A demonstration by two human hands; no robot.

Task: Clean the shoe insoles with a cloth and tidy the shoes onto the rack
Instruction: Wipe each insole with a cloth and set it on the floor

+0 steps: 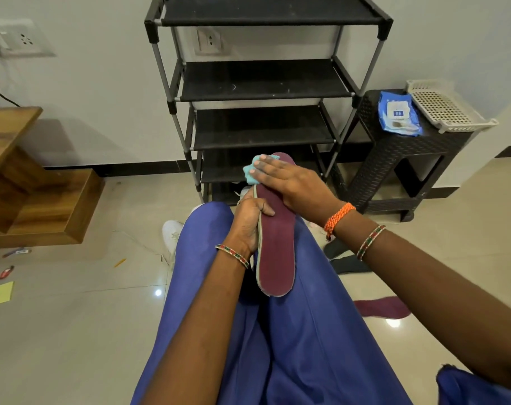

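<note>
Glossy floor tiles surround my blue-clad lap, where a maroon insole rests. My left hand grips its left edge; my right hand lies flat, pressing a teal cloth onto its far end, before the black shoe rack.

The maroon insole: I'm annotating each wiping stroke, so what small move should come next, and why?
Probably drag the teal cloth down toward the heel. The right hand presses it flat at the toe end of the maroon insole, the left hand grips the edge, and the rest of the surface lies uncovered below.
</note>
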